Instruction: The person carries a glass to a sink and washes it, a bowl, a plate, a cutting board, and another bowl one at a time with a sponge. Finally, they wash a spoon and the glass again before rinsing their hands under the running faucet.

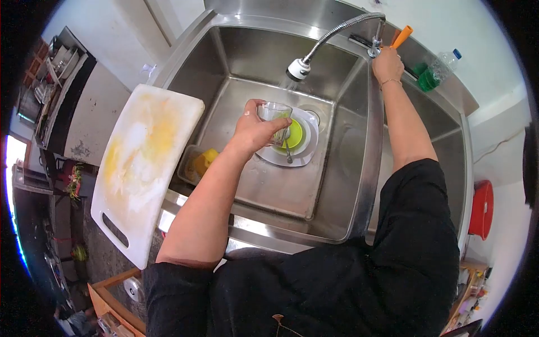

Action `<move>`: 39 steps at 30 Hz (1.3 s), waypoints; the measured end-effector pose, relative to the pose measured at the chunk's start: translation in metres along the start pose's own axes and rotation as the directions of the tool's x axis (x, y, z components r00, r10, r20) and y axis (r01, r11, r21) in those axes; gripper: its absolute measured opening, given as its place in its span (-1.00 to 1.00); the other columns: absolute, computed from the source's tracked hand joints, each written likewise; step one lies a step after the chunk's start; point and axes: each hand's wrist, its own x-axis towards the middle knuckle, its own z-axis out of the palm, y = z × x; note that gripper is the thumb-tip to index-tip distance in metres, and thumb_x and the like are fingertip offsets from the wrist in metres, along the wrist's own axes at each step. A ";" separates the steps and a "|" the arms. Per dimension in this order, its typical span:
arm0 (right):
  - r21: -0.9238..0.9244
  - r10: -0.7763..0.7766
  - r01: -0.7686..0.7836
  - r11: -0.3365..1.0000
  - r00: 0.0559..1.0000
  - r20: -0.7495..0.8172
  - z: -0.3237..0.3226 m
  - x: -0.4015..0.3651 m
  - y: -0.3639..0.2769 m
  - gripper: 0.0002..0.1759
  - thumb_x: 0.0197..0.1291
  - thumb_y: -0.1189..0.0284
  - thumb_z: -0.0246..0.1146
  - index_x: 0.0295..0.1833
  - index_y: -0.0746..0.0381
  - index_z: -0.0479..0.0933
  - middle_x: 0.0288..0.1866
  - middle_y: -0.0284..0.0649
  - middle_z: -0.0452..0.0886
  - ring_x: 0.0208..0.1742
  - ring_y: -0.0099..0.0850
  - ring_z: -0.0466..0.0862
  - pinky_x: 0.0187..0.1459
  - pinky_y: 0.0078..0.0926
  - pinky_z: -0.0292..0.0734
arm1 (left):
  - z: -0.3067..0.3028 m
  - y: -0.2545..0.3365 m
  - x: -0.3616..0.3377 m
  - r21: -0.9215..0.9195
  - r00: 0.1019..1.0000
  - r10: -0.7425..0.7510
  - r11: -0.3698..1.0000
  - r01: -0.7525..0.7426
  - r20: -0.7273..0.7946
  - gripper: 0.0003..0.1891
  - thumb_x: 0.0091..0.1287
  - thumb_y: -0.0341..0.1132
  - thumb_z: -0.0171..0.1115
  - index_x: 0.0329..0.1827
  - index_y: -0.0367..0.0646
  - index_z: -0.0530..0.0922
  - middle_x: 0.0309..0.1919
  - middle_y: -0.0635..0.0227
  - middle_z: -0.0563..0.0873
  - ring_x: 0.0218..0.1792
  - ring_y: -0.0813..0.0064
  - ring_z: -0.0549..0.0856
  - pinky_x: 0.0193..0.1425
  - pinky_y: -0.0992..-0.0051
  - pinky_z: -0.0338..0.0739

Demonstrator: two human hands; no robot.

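My left hand (255, 128) is wrapped round a clear glass (275, 115) above the sink basin (275, 194). Under the glass, a green bowl (292, 135) sits on white dishes (309, 147), with a spoon (288, 151) leaning across them. Water comes from the white spray head (298, 69) of a flexible faucet, a little above the glass. At the sink's back right, my right hand (387, 67) is closed on the faucet base (375, 47); its fingertips are partly hidden.
A stained white cutting board (149, 163) lies across the sink's left edge, beside a container (190, 166) holding something yellow. An orange-handled tool (402, 36) and a green-and-clear bottle (438, 72) are behind at right. A red basin (481, 209) is at far right.
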 end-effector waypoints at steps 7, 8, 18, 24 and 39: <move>-0.094 -0.046 0.048 0.994 0.998 0.031 -0.034 -0.014 -0.018 -0.73 0.10 0.44 0.07 -0.18 0.33 0.60 -0.15 0.07 0.62 -0.10 -0.06 0.64 -0.09 -0.16 0.55 | -0.014 0.014 -0.003 0.223 0.996 -0.046 0.973 0.061 -0.074 -0.17 -0.11 -0.01 0.43 0.16 -0.27 0.24 -0.16 -0.02 0.62 -0.18 0.22 0.66 -0.20 0.41 0.57; -0.110 -0.133 0.159 0.981 0.968 0.215 -0.047 -0.019 -0.025 -0.73 0.07 0.45 0.08 -0.19 0.35 0.60 -0.16 0.08 0.62 -0.11 -0.06 0.64 -0.09 -0.16 0.55 | -0.016 0.012 0.000 0.277 0.995 -0.016 0.960 0.042 -0.094 -0.16 -0.11 0.01 0.41 0.17 -0.27 0.24 -0.14 -0.04 0.61 -0.14 0.19 0.65 -0.14 0.41 0.56; 0.376 -0.579 0.752 0.542 0.010 0.815 -0.039 -0.152 -0.145 -0.72 -0.10 0.41 0.14 -0.32 0.38 0.60 -0.35 0.04 0.62 -0.33 -0.08 0.62 -0.25 -0.20 0.51 | -0.035 0.012 -0.005 0.606 0.999 -0.047 0.793 0.052 -0.024 -0.11 -0.12 0.03 0.37 0.24 -0.34 0.28 -0.04 -0.09 0.59 -0.14 0.17 0.65 -0.14 0.39 0.54; 0.530 -0.533 0.788 0.314 -0.316 0.785 0.025 -0.195 -0.230 -0.62 0.11 0.34 0.10 0.06 0.18 0.51 0.05 -0.15 0.55 0.02 -0.19 0.55 0.03 -0.18 0.42 | -0.036 0.016 -0.009 0.648 0.996 0.070 0.761 -0.022 -0.049 -0.13 -0.14 0.02 0.36 0.21 -0.38 0.32 -0.02 -0.14 0.58 -0.10 0.12 0.66 -0.01 0.37 0.52; 0.777 -0.966 0.618 0.121 0.253 -0.050 0.044 -0.347 -0.337 -0.40 0.08 0.22 0.13 0.20 0.33 0.29 0.02 -0.01 0.40 0.00 -0.03 0.48 0.06 -0.11 0.35 | -0.035 0.025 -0.019 0.612 0.998 0.053 0.789 -0.058 0.027 -0.16 -0.11 0.00 0.33 0.20 -0.36 0.28 -0.03 0.00 0.60 0.03 0.17 0.59 0.09 0.35 0.49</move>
